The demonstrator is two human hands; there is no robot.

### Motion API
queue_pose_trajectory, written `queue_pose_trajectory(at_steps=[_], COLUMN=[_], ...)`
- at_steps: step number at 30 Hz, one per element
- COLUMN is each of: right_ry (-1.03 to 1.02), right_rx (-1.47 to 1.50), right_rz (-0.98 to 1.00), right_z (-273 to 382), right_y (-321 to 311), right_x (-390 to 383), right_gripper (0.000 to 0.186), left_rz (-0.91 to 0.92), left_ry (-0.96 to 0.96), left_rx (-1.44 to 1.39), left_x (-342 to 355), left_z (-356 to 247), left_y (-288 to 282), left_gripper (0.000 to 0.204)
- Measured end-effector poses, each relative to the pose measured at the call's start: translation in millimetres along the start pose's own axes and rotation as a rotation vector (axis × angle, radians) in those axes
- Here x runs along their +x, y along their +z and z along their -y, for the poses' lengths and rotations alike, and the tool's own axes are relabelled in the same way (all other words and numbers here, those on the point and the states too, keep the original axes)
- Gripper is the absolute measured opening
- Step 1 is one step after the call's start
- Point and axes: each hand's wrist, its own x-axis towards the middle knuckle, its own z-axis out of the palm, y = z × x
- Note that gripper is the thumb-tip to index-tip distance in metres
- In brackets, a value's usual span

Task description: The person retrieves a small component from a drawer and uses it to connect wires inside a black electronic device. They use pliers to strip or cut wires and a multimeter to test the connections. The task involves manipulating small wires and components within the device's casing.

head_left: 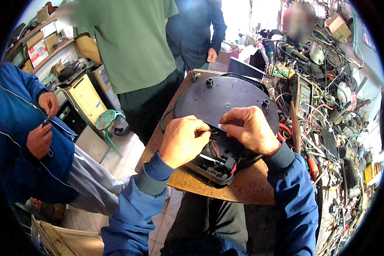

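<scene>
In the head view, a round black appliance base [222,102] lies upside down on a wooden tabletop [251,183], reaching from near the far edge to an opened compartment at the near edge, where red and black wires [215,149] and a small black connector [229,163] are exposed. Both hands meet just above that opening. The left hand [181,141] is curled narrow, thumb and forefinger pinched on a thin wire. The right hand [249,128] is also curled close, its fingertips [222,126] pinching what seems to be the same wire's other end, though the piece is too small to be sure. Both forearms wear blue sleeves.

Along the right edge of the tabletop a heap of tangled cables and tools [333,128] rises, with a yellow-framed meter [304,96] in it. Off the left edge a seated person in a blue jacket [17,141] holds a small dark object [46,122] between two hands. Beyond the far edge stands a person in a green shirt [132,42].
</scene>
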Motion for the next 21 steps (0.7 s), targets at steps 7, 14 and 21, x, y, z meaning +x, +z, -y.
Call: queue_pose_trajectory(at_steps=[7, 14, 21], right_ry=[-0.042, -0.067, -0.012], right_rx=[-0.019, -0.029, 0.021], right_rz=[0.027, 0.043, 0.072], right_z=[-0.9, 1.4, 9.6], right_y=[6.6, 11.3, 11.9], right_x=[4.5, 6.4, 4.9], right_gripper=[0.018, 0.018, 0.018], left_rz=[-0.012, -0.031, -0.038], left_ry=[0.009, 0.007, 0.017], left_rx=[0.0, -0.028, -0.032], left_x=[-1.2, -2.3, -1.9], left_z=[2.3, 5.7, 6.5], left_y=[-0.7, 1.6, 3.2], left_gripper=[0.012, 0.013, 0.013])
